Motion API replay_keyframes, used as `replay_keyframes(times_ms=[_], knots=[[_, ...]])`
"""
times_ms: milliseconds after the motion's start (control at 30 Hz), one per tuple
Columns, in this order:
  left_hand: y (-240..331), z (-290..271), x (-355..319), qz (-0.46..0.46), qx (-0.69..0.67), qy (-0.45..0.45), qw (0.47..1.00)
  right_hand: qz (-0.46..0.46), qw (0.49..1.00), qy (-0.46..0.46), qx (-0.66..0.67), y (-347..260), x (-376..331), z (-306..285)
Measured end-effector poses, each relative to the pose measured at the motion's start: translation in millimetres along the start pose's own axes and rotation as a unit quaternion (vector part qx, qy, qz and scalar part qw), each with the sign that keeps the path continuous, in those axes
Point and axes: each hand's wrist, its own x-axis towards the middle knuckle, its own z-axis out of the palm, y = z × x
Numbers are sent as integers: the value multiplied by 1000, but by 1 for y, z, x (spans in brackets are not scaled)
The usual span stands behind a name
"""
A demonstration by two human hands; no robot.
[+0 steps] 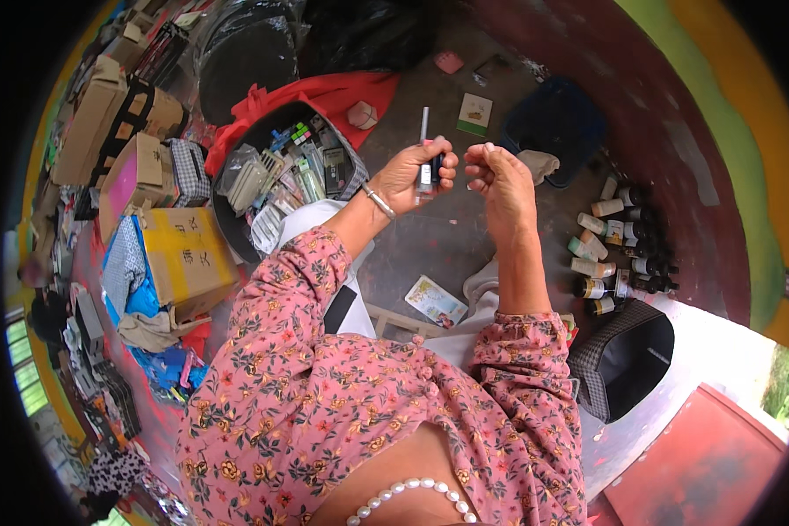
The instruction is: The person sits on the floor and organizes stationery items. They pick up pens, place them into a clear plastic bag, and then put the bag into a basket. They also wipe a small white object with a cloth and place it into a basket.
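My left hand (419, 169), with a bangle at its wrist, is closed around a slim tube (425, 124). Its pale, stick-like end points up out of the fist, and a clear lower part with a white label shows between the fingers. Something dark lies against it in the same grip. Close by on the right, my right hand (505, 180) is raised with its fingers curled in toward the thumb. Whatever those fingertips hold, if anything, cannot be made out. Below the hands, a printed card (436, 302) lies between my legs.
At left, a fabric bin (228, 230) holds packaged pens and small goods beside red cloth (373, 90) and cardboard boxes (188, 254). Several bottles (593, 267) lie at right, near a dark blue basin (557, 123) and a checked box (598, 386). A booklet (474, 114) lies ahead.
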Motion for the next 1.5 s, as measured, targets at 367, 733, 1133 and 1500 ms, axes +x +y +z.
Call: replay_keyframes(times_ms=[367, 733, 1133, 1500], knots=[[-26, 5, -5, -144, 105, -32, 983, 86, 988, -68, -107, -5, 15, 0], [-11, 11, -11, -99, -18, -32, 994, 63, 992, -62, -87, -12, 17, 16], [-12, 19, -10, -26, 77, 62, 995, 3, 996, -30, -88, -4, 17, 5], [144, -31, -130, 267, -55, 18, 962, 48, 995, -69, -56, -5, 6, -13]])
